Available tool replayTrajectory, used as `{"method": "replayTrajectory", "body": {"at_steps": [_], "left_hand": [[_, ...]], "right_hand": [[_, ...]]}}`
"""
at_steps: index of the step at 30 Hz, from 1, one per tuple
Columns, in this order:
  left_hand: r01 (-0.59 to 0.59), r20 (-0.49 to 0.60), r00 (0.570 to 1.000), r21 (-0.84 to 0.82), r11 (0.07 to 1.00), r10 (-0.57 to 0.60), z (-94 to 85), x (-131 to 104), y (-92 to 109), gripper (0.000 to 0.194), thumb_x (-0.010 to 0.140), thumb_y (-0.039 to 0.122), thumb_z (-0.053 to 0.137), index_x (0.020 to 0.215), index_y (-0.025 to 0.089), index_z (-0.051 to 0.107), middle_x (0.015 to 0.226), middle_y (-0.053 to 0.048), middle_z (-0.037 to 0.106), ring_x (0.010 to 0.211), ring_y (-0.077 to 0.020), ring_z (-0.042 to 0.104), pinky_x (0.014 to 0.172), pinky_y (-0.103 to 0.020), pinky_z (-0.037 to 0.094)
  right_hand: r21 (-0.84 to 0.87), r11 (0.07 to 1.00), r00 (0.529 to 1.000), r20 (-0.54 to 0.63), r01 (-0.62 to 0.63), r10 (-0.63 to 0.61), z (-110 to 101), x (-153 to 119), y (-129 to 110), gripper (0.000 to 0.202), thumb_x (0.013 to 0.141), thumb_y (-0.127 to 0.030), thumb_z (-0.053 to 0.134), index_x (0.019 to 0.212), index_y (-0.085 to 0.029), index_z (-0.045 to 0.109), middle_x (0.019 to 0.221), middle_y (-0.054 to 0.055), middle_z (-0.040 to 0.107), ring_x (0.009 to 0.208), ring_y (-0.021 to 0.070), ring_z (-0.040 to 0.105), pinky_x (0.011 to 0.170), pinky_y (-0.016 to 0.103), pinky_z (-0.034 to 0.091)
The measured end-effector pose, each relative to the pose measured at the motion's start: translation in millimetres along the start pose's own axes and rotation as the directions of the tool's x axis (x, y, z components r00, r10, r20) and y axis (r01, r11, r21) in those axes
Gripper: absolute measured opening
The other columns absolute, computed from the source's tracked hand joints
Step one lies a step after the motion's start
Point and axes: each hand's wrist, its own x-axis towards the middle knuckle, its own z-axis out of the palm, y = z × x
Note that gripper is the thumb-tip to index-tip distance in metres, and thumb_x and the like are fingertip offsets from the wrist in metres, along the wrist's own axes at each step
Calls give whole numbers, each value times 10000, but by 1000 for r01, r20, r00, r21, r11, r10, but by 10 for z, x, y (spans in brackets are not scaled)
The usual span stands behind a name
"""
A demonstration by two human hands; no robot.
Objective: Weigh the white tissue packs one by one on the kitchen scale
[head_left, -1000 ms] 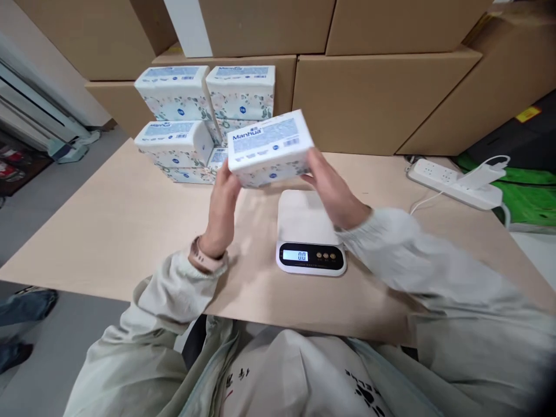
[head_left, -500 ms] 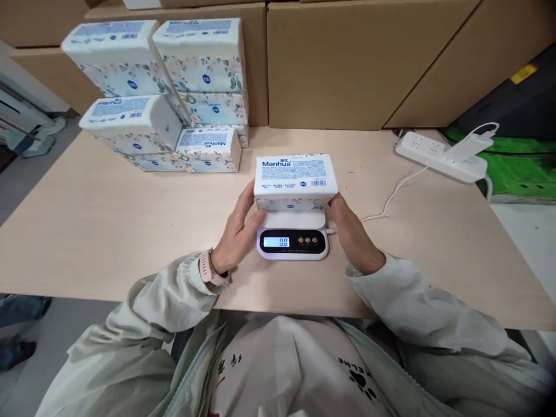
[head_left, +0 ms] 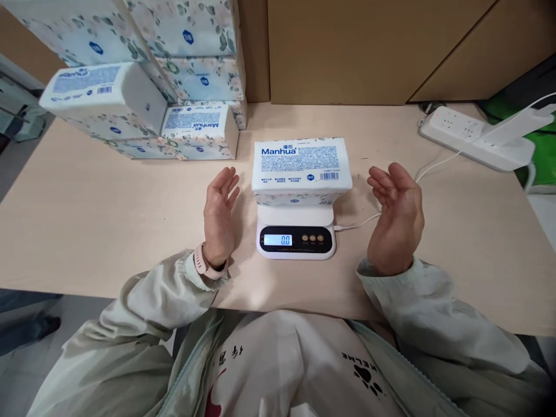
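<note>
A white and pale-blue pack of tissues [head_left: 300, 168], printed "Manhua", rests on the plate of a white digital scale [head_left: 296, 214]. The lit display reads 0.0, with round buttons to its right. To the left of the pack, my left hand [head_left: 220, 214] is raised with its fingers stretched out, holding nothing; a pink watch band circles the wrist. My right hand [head_left: 394, 217] is apart from the pack on the other side, palm turned inward, also holding nothing. Both hands are clear of the pack and the scale.
Several more tissue packs [head_left: 195, 130] are stacked at the back left. Cardboard boxes [head_left: 339, 52] line the table's far edge. A white power strip [head_left: 473, 136] lies at the back right, and a thin white cable [head_left: 362, 223] runs to the scale. Another person's legs [head_left: 26, 324] show at lower left.
Both hands have let go of the tissue pack and moved outward, left and right. The pack stays on the scale, and the display still shows 0.0. The view has tilted down and closer.
</note>
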Motion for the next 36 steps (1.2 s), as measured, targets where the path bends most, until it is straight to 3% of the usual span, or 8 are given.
{"method": "replayTrajectory", "body": {"at_steps": [9,13,17,24,31,36], "left_hand": [[74,-23,997,-11,997,-74,-11,10,-1,635,1018,794,525,1404,314,679,1591,-82,623,1518,-306,578,1276,-470,485],[89,-24,996,2,996,-89,-19,9,-3,632,1028,791,496,1407,319,677,1599,-83,614,1516,-309,573,1259,-483,495],[104,-32,994,-7,995,-104,-23,19,-13,642,1009,790,515,1399,307,675,1574,-99,632,1479,-313,597,1217,-495,521],[114,-37,993,-34,993,-115,-35,30,-39,595,1026,750,511,1360,294,696,1523,-104,667,1407,-291,645,1182,-478,544],[126,-70,989,-68,990,-131,-29,41,-59,604,983,764,569,1311,283,730,1472,-107,701,1334,-283,686,1158,-463,566],[126,-50,990,-63,990,-130,-43,51,-62,609,991,766,541,1323,287,714,1473,-104,695,1345,-290,676,1172,-480,551]], "right_hand": [[-5,1000,998,-53,17,-18,40,21,-27,467,1062,-603,450,1338,-326,706,1348,37,777,1343,290,714,1277,606,453],[-65,998,997,-68,23,-28,76,19,-94,495,1067,-562,400,1370,-291,685,1378,74,761,1376,288,704,1296,588,440],[-22,999,995,-88,36,-38,73,45,-88,494,1053,-568,440,1356,-272,694,1376,103,752,1382,312,697,1299,604,429],[-142,990,999,-17,25,-28,31,25,-78,536,1086,-607,329,1407,-341,665,1378,69,737,1364,324,699,1275,655,450],[-117,993,999,35,24,-20,23,-44,-106,526,1096,-600,337,1389,-333,683,1353,65,761,1342,316,708,1276,651,454],[8,1000,999,31,14,-14,14,-49,-91,459,1086,-583,426,1336,-344,727,1301,37,787,1294,294,728,1297,632,426]]}}
